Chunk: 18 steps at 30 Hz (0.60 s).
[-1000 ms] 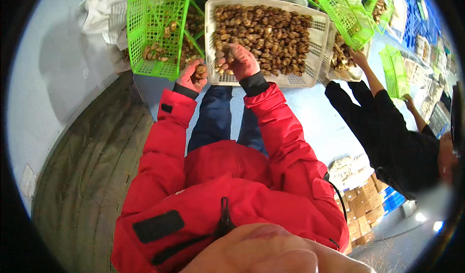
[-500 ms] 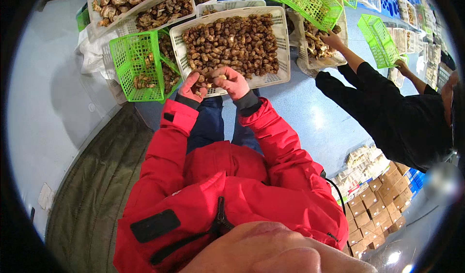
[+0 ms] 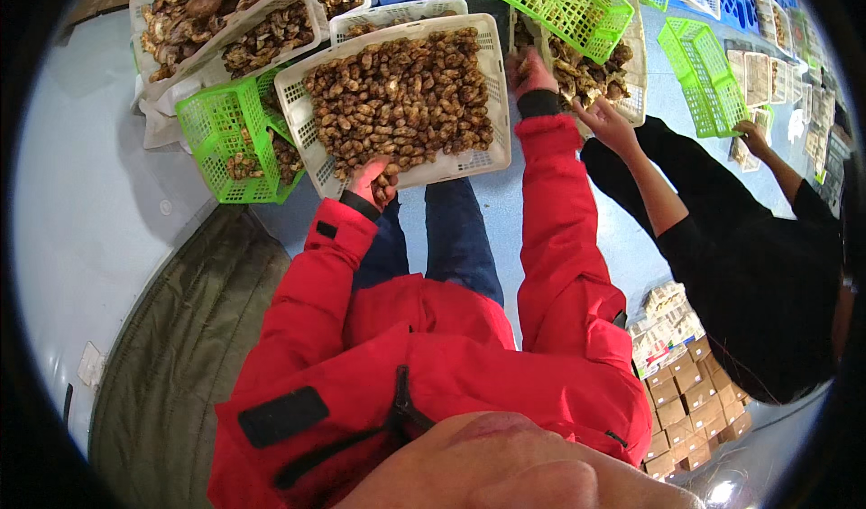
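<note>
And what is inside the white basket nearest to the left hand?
Many small brown mushroom-like pieces lie in the white basket. Its floor under them is covered and cannot be seen; the left hand hides part of its near edge.

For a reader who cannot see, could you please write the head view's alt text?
A person's left hand holds brown mushroom-like pieces by a filled white crate; the right hand is by the neighbouring crate, near a co-worker's hand.
</note>
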Tool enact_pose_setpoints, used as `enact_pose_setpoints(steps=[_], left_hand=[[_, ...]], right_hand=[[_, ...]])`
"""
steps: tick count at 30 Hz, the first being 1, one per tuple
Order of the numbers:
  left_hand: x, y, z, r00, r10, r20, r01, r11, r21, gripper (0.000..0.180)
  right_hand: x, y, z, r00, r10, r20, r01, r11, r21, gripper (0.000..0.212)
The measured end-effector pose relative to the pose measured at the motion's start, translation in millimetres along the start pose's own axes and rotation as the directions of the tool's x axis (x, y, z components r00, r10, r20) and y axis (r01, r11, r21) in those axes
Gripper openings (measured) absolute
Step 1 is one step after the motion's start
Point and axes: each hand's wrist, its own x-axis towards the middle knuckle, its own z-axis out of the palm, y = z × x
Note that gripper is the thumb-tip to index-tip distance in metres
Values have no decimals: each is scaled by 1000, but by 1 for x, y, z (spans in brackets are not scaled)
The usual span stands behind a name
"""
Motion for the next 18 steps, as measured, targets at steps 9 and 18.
enact_pose_setpoints(steps=[9,18], left_hand=[[-3,-34,0,974,108,-200,-119,992,-45,18],[-32,2,-115,828,223,-515,-321,941,-108,22]], right_hand=[[106,-38,-6,973,219,-77,-221,975,-15,45],[176,-63,-70,996,87,-21,-80,972,219,37]])
